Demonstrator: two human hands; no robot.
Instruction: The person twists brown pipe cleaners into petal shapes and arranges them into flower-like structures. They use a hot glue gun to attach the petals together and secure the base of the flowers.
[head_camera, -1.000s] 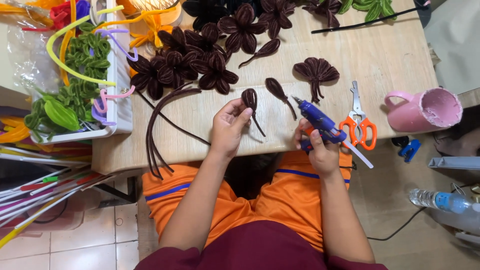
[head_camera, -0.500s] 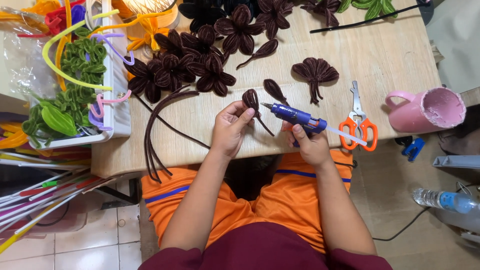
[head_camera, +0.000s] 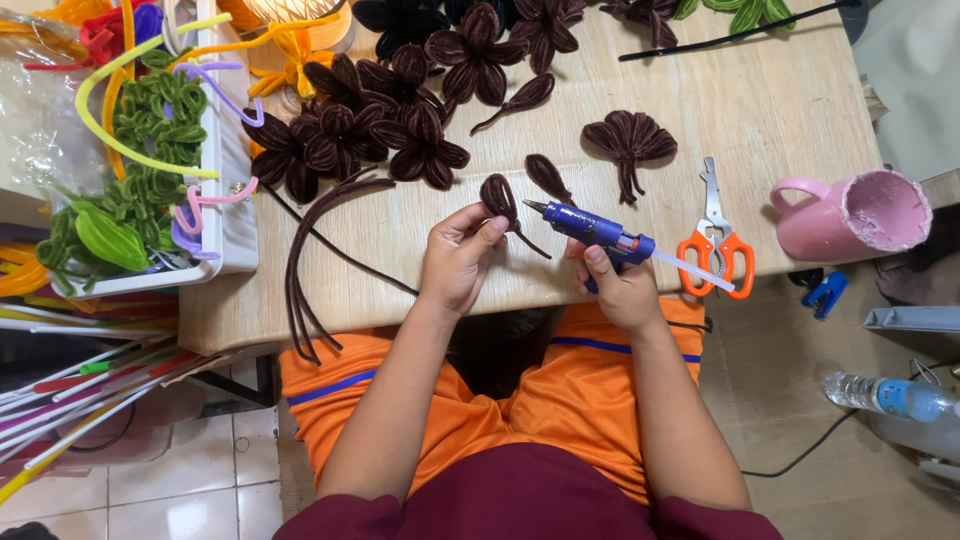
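My left hand (head_camera: 458, 259) pinches a dark brown pipe-cleaner petal (head_camera: 497, 198) by its stem above the wooden table (head_camera: 760, 100). My right hand (head_camera: 622, 287) grips a blue hot glue gun (head_camera: 592, 229), whose nozzle points left and nearly touches the petal. A second loose brown petal (head_camera: 547, 176) lies just beyond the nozzle. A finished fan of brown petals (head_camera: 630, 141) rests further back on the right.
Several brown pipe-cleaner flowers (head_camera: 400, 110) crowd the table's far side. Long brown pipe cleaners (head_camera: 305, 250) hang over the near edge. Orange-handled scissors (head_camera: 714, 240) and a pink mug (head_camera: 862, 215) sit right. A white tray (head_camera: 232, 215) of green leaves stands left. A water bottle (head_camera: 885, 395) lies on the floor.
My right hand swung the glue gun from a downward-right slant to nearly level, bringing its nozzle leftwards to the petal. My left hand stayed in place with the petal.
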